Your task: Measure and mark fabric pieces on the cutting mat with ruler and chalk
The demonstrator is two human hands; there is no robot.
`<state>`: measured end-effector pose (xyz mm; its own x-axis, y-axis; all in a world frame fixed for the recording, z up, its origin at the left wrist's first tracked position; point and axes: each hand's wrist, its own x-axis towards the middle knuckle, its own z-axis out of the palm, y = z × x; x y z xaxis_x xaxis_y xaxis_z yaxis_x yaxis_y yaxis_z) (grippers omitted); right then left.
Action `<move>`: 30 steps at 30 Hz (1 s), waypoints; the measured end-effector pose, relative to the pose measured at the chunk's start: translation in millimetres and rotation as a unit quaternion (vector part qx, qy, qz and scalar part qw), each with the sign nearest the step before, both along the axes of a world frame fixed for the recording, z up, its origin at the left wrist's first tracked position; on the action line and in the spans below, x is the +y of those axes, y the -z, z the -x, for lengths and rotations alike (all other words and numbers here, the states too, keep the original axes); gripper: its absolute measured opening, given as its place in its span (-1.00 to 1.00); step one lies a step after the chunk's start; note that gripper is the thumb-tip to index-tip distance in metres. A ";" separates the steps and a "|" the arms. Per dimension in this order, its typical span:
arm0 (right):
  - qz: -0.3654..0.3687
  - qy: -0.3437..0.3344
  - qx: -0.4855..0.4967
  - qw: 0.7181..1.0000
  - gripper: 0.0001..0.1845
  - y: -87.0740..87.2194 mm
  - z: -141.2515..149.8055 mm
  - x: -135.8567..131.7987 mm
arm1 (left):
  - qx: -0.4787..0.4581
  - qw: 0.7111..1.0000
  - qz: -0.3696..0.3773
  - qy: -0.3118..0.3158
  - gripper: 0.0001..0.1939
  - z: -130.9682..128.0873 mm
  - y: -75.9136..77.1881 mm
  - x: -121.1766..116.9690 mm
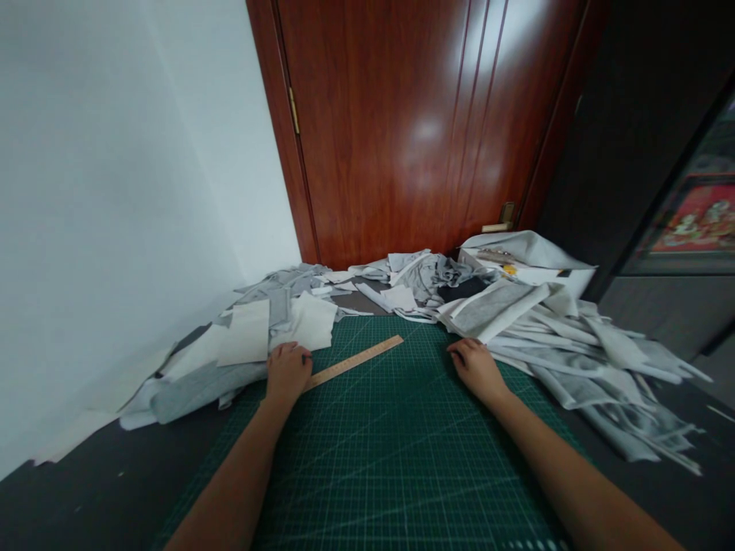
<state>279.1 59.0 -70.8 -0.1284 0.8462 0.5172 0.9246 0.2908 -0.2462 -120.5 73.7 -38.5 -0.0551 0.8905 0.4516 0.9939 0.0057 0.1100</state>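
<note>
My left hand (pixel 289 370) rests on the left part of a green cutting mat (pixel 390 459), its fingers curled in at the lower edge of some cream fabric pieces (pixel 310 321). Whatever those fingers may hold is hidden. A wooden ruler (pixel 361 358) lies slantwise on the mat, its near end beside this hand. On the right, my right hand (pixel 475 367) is at the edge of a heap of grey and white fabric (pixel 551 329). Its fingers are bent together, and I cannot see if anything is between them.
More grey and cream scraps (pixel 195 383) lie along the white wall to the left. Further scraps (pixel 422 275) line the back, before a brown wooden door (pixel 390 138). A white box (pixel 574 279) stands at the back right, near a dark cabinet (pixel 677 314).
</note>
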 end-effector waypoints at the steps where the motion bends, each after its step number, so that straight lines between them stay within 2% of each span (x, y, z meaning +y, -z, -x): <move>1: -0.006 -0.008 -0.001 1.000 -0.75 -0.5 2.8 -1.0 | 0.003 1.000 0.005 -0.008 -0.74 3.2 0.9 0.5; 8: -0.008 -0.044 -0.009 0.999 -0.75 1.3 12.5 -3.2 | 0.009 0.999 0.033 -0.006 -0.54 3.1 7.9 1.2; 12: -0.001 -0.050 -0.008 0.999 -0.76 1.9 14.7 -3.1 | -0.008 1.000 0.028 -0.007 -0.50 1.0 5.1 3.4; 15: -0.011 -0.055 -0.008 0.998 -0.76 -3.0 20.5 -7.3 | -0.036 0.999 0.003 0.024 -0.49 -4.3 2.0 1.8; 19: -0.028 -0.083 -0.017 0.996 -0.76 -12.8 36.1 -17.4 | -0.054 0.994 -0.015 0.089 -0.48 -20.2 1.5 -4.2; 24: -0.022 -0.124 -0.021 0.992 -0.75 -18.0 52.1 -25.2 | -0.073 0.978 0.016 0.197 -0.43 -50.7 2.9 -17.4; 27: -0.011 -0.127 -0.007 0.992 -0.72 -17.5 54.5 -26.8 | -0.085 0.949 0.034 0.300 -0.43 -73.3 2.5 -34.0; 30: -0.018 -0.130 0.017 0.991 -0.56 -17.3 55.3 -28.6 | -0.084 0.904 0.067 0.415 -0.43 -96.3 2.5 -54.8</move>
